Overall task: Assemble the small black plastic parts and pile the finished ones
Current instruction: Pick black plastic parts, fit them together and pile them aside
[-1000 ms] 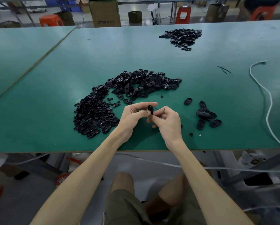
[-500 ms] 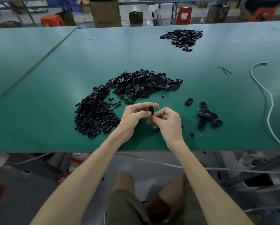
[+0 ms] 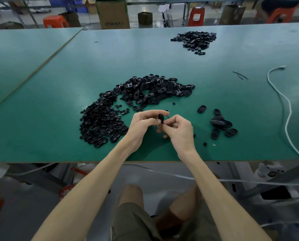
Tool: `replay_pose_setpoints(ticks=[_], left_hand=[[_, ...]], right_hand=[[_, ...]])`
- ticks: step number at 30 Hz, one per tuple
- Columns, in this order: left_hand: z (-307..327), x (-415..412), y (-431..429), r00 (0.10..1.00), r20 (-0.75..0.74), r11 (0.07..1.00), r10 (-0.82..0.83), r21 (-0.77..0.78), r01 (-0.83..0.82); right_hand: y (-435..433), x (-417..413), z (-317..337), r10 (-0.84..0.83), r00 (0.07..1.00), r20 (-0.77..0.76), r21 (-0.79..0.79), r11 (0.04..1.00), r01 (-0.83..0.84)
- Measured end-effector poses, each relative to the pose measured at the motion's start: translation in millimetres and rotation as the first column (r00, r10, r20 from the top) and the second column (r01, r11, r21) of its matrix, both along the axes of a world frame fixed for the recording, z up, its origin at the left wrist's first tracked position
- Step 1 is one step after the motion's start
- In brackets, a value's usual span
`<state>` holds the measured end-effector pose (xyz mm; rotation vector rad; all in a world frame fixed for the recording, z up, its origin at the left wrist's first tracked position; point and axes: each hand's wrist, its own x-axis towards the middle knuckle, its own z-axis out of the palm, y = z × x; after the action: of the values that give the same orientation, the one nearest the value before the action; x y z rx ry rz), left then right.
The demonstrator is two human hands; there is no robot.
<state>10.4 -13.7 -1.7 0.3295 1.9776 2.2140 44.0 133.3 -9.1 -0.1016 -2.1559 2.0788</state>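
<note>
Both hands meet over the near middle of the green table [image 3: 58, 136]. My left hand [image 3: 141, 127] and my right hand [image 3: 180, 132] pinch one small black oval part [image 3: 161, 118] between their fingertips, and most of it is hidden by the fingers. A large heap of loose black parts [image 3: 127, 105] curves from the left of my hands to behind them. To the right lies a small pile of black oval pieces [image 3: 220, 123].
Another heap of black parts [image 3: 195, 40] lies far back right. A white cable [image 3: 284, 105] snakes along the right side and off the front edge. Tiny loose bits [image 3: 205, 144] lie near the small pile. Boxes and orange stools stand beyond the table.
</note>
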Motion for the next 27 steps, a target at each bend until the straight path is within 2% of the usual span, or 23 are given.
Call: replay_pose_setpoints(ticks=[6, 11, 18, 27], left_hand=[[-3.1, -1.4, 1.3, 1.000, -0.016, 1.000, -0.003, 0.030, 0.004], [-4.9, -2.8, 1.0, 0.997, -0.031, 0.996, 0.065, 0.064, -0.063], [-5.8, -2.3, 0.6, 0.997, -0.055, 0.998, 0.052, 0.045, -0.049], [-3.8, -1.1, 1.1, 0.997, -0.068, 0.998, 0.033, 0.048, -0.029]], right_hand=[[0.5, 0.7, -0.4, -0.038, 0.998, -0.044, -0.079, 0.996, 0.034], [3.2, 0.3, 0.3, -0.076, 0.995, -0.066, -0.157, 0.985, 0.065], [3.5, -0.9, -0.8, -0.129, 0.990, -0.060, -0.186, 0.976, 0.116], [1.0, -1.1, -1.1, -0.094, 0.995, -0.038, -0.171, 0.982, 0.086]])
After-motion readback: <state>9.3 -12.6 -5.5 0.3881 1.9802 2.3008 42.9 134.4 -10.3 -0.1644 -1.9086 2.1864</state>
